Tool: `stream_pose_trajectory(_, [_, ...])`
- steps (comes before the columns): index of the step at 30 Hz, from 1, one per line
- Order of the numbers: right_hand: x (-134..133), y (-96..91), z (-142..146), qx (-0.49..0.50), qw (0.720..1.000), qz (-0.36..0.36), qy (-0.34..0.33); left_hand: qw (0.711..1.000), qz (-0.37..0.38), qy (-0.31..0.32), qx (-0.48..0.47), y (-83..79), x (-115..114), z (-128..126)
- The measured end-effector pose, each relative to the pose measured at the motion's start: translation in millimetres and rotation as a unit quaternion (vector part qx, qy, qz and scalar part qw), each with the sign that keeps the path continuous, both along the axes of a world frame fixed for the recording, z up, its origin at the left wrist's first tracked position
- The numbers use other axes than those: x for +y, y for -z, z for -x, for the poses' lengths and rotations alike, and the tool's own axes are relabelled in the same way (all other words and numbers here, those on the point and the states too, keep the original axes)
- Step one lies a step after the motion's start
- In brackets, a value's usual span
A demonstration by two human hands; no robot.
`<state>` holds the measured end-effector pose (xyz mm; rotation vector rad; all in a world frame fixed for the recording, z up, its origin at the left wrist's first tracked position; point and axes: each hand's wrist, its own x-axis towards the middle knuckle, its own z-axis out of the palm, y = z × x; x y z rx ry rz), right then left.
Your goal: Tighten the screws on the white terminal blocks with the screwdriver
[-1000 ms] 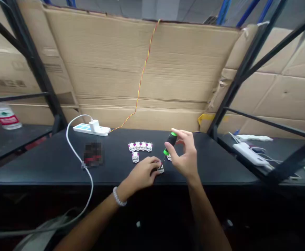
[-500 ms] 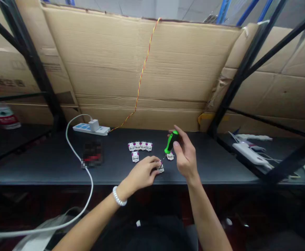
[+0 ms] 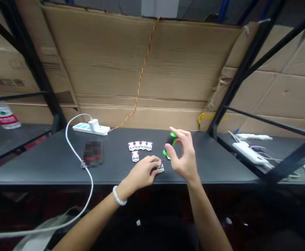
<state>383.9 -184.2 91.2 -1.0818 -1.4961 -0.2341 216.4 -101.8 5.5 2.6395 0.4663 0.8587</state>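
My left hand (image 3: 143,172) rests on the black table (image 3: 50,164) and pinches a small white part (image 3: 161,168) against the surface. In my right hand (image 3: 184,153) is a screwdriver (image 3: 169,143) with a green and black handle, held between thumb and fingertips. Its thin shaft slants down to the pinched part. A row of several similar white and pink parts (image 3: 140,145) lies just beyond my left hand, one more part (image 3: 135,157) sits below that row, and another shows partly behind the screwdriver.
A white power strip (image 3: 91,128) with a plugged charger and white cable (image 3: 76,153) lies at the back left. A blurred dark object (image 3: 92,154) sits left of the parts. Cardboard sheets stand behind; black rack struts frame both sides. A water bottle (image 3: 1,111) stands far left, another power strip (image 3: 249,152) right.
My right hand's fingers have shifted round the screwdriver handle, turning it in place over the part. My left hand has stayed still.
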Motion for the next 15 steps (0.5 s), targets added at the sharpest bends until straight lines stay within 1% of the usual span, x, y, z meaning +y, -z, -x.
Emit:
stream_pose_trajectory(2, [1.3,0.7,0.1,-0.001,1.0,-0.002,0.02,1.0,-0.001,-0.003,0.001,-0.7,-0.4,-0.1])
stream_pose_trajectory(3, [1.7,1.0,-0.2,0.001,1.0,0.003,0.016,1.0,0.0,-0.002,0.001,-1.0,-0.6,-0.1])
stream_pose_trajectory(7, [1.8,2.3,-1.8,0.024,0.998,0.034,-0.043,1.0,0.005,0.0,0.003,-1.8,-1.5,0.0])
stream_pose_trajectory(9, [2.1,2.5,-1.8,0.021,0.999,0.023,-0.028,1.0,0.006,-0.006,0.005,-1.5,-1.6,0.2])
stream_pose_trajectory(12, [3.1,2.5,-1.8,0.009,1.0,-0.003,0.022,1.0,0.003,-0.005,0.007,-0.8,-1.3,0.5])
stream_pose_trajectory(13, [3.3,2.5,-2.1,0.007,1.0,-0.003,0.021,1.0,0.002,-0.004,0.006,-0.6,-1.2,0.5])
stream_pose_trajectory(15, [3.4,2.6,-3.2,0.015,1.0,0.013,-0.011,1.0,0.002,-0.001,0.003,-0.5,-1.0,0.4])
